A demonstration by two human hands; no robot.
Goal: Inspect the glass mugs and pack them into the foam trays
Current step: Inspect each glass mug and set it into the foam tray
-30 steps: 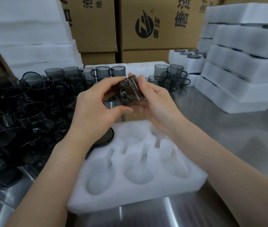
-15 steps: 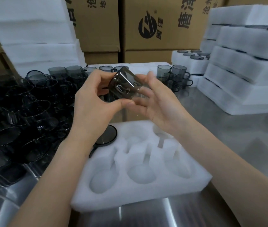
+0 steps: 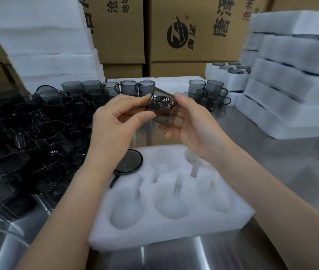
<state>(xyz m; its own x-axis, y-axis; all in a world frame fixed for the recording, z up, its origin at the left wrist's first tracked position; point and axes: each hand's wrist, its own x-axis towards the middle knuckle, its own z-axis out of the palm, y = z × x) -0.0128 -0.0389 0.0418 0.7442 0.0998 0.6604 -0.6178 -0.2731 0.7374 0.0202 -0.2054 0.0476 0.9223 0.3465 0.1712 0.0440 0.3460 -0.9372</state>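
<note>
- Since a second ago the smoked glass mug (image 3: 160,108) has been turned over between the hands: its side faced the camera then, and now its base or mouth does; blur hides which.
- Left hand (image 3: 118,121) pinches the mug's near edge between thumb and forefinger; right hand (image 3: 190,121) cradles the far side on loosely curled fingers. Both are closed on the same mug, held in the air above the far end of the foam tray (image 3: 238,215).
- The tray lies on the steel counter (image 3: 271,162) with five pockets empty; one dark mug (image 3: 128,160) already sits in the far-left pocket.
- Judged from this, the step is inspection, not yet packing.
- Next, the mug should come down upright into a free pocket, its handle lined up with the pocket's slot.
- More unpacked mugs (image 3: 37,129) crowd the counter to the left.
</note>
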